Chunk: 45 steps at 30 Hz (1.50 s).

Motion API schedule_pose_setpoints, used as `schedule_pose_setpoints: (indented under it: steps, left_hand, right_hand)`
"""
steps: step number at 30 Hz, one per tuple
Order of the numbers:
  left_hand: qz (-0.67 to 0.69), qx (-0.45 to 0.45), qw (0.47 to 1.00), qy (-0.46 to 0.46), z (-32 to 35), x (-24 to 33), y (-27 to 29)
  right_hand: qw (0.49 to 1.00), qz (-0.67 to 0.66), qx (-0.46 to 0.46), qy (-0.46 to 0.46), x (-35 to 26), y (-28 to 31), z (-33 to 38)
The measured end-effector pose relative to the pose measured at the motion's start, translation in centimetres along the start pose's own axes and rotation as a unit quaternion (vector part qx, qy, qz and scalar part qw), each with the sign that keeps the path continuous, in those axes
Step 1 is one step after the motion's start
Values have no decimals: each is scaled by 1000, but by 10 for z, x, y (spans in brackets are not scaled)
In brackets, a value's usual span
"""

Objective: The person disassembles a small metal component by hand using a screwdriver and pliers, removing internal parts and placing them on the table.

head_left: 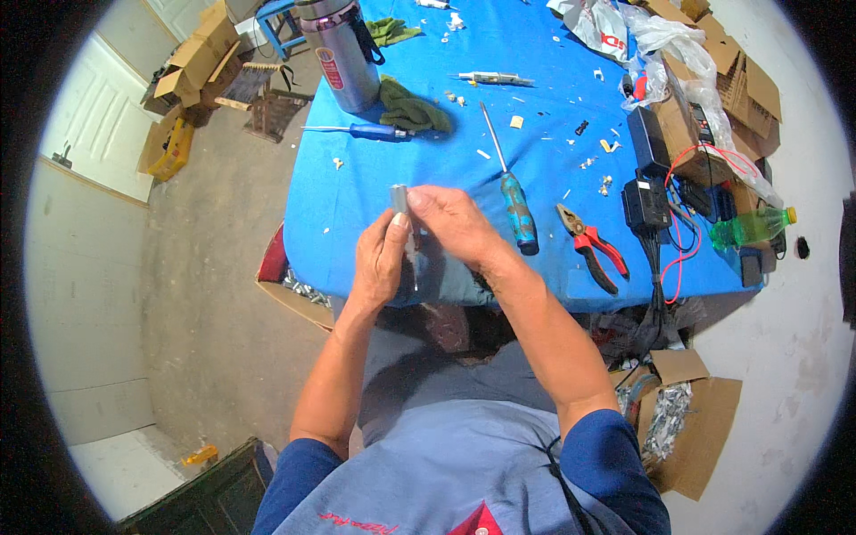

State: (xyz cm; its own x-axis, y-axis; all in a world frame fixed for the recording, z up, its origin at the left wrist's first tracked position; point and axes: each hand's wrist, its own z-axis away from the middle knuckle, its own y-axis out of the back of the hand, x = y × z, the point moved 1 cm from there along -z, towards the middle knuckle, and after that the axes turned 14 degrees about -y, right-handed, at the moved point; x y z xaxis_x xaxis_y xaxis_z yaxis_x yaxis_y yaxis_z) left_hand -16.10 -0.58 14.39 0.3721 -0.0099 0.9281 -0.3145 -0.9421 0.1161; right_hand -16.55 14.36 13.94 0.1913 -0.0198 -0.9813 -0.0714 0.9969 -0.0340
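Over the near edge of the blue-covered table (330,232), both of my hands are closed around a slim grey metal cylinder (399,198). My left hand (381,260) grips its lower part, the thumb lying along it. Against its upper right side, my right hand (453,221) has its fingers pinched. A thin rod-like end (415,275) shows below, between the hands; how it joins the cylinder is hidden. Right of my hands lies a screwdriver with a teal and brown handle (516,212). Farther right are red-handled combination pliers (592,245), jaws pointing away.
A steel vacuum flask (343,67) stands at the back left, by a dark green cloth (415,109) and a blue screwdriver (373,131). Small white parts are scattered about. Black power adapters (646,205), a red cable and a green bottle (751,228) crowd the right edge.
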Motion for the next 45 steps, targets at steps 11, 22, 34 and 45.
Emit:
schedule_pose_setpoints:
  steps: [11, 22, 34, 45]
  left_hand:
    - [29, -24, 999, -25, 3, -16, 0]
    - [-96, -32, 995, -18, 5, 1, -5]
    - [-98, -200, 973, 55, 70, 43, -19]
    - [64, -187, 973, 123, 145, 35, -42]
  right_hand:
    - [979, -95, -2, -180, -28, 18, 20]
    - [946, -75, -152, -277, -34, 50, 55]
    - [893, 32, -320, -316, -20, 48, 92]
    - [784, 603, -148, 6, -36, 38, 171]
